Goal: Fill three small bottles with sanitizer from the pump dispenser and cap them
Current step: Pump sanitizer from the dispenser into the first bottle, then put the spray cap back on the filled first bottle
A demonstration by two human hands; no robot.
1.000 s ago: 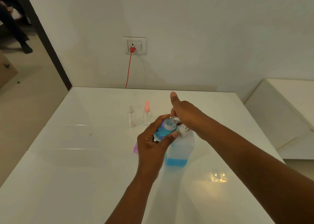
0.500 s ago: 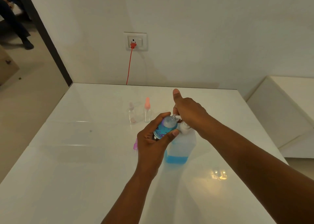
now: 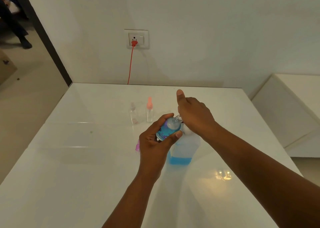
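Left hand (image 3: 156, 142) grips the bottle (image 3: 167, 128) tilted at the dispenser (image 3: 183, 148) spout, right hand (image 3: 194, 117) presses the pump, thumb out: keep mouth under nozzle, pump slowly to avoid spills on the bench (image 3: 69, 158).

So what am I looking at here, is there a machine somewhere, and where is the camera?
No machine: these are a person's two bare hands, filmed by one wide-angle camera worn on their head, looking down at a glossy white table. The left hand grips a small clear bottle with a blue flowered label, tilted toward the pump. The right hand rests on top of the large translucent dispenser jug holding blue liquid, thumb raised. Farther back stand a small clear bottle with a pink cap and a small clear bottle with a clear cap. A pink object peeks out beside the left hand; I cannot tell what it is.
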